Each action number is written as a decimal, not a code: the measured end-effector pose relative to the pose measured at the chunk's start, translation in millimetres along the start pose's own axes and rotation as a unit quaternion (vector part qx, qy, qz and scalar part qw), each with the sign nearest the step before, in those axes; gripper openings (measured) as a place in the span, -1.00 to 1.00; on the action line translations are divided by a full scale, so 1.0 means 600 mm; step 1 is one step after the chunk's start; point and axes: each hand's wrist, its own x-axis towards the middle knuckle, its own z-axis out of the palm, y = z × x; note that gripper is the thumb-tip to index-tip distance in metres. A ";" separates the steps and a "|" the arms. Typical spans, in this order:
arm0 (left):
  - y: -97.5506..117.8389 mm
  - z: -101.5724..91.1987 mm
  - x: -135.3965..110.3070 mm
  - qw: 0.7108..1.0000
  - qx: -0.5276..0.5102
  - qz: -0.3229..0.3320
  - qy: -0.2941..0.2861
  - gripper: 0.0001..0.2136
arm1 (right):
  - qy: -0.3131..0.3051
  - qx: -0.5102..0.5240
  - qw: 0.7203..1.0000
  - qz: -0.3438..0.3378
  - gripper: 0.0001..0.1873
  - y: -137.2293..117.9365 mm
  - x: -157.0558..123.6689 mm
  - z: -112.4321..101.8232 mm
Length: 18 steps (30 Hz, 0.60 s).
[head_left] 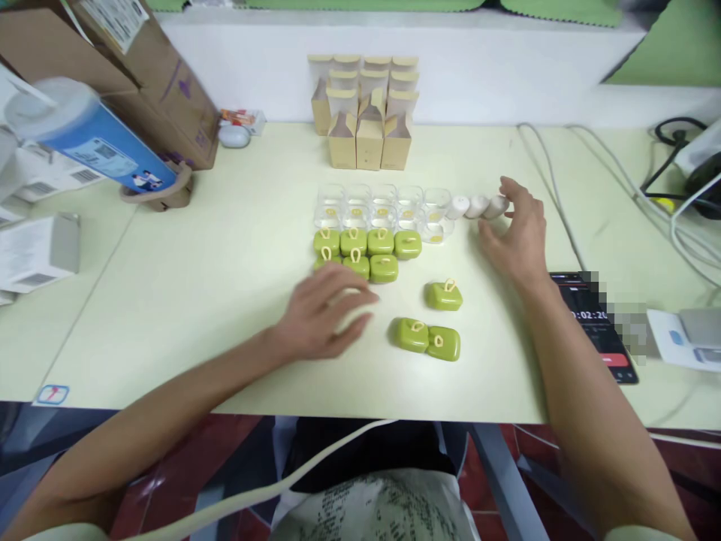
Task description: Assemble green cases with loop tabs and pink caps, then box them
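One pale tabletop (214, 263) is stretching beneath the left hand (327, 312) and the right hand (518, 237). A brown cardboard box (174, 98) is standing beyond the left hand, well off to its left; nearer that hand, a blue canister (113, 143) is leaning in a brown holder (183, 182).

Left hand: fingers are curving, loosely spread and gripping nothing visible. Right hand: thumb and fingers are standing apart.

A phone (597, 338) is lying beside the right forearm, nearer the body than the right hand. Small open cartons (370, 143) are standing in a group, beyond and between the hands. Clear cups (383, 207) are forming two rows, closer to the hands than the cartons.

Seven green cases (383, 269), mostly showing pale loops, are sitting just beyond the left hand, which is partly covering their near row; contact is not showing clearly. Three more are lying right of the left hand, one apart, two touching. Three white cylinders (478, 206) are lining up left of the right hand, the outermost at its fingertips; whether it is touching, I cannot tell.
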 end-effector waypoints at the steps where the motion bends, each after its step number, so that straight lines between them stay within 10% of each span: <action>1: 0.017 0.007 0.004 0.997 -0.013 0.025 -0.065 -0.75 | 0.004 -0.001 1.000 0.008 -0.21 0.004 0.002 0.007; 5: 0.050 0.042 0.008 0.979 -0.026 0.078 -0.189 -0.60 | 0.079 0.006 0.995 0.064 -0.38 0.011 0.010 0.023; 11: 0.035 0.044 -0.004 0.978 -0.038 0.091 -0.183 -0.53 | 0.273 0.146 0.950 0.031 -0.74 -0.042 0.004 -0.003; 18: 0.019 0.028 -0.018 0.986 -0.047 -0.004 -0.159 -0.59 | 0.035 0.422 0.906 0.028 -0.63 -0.172 -0.048 -0.007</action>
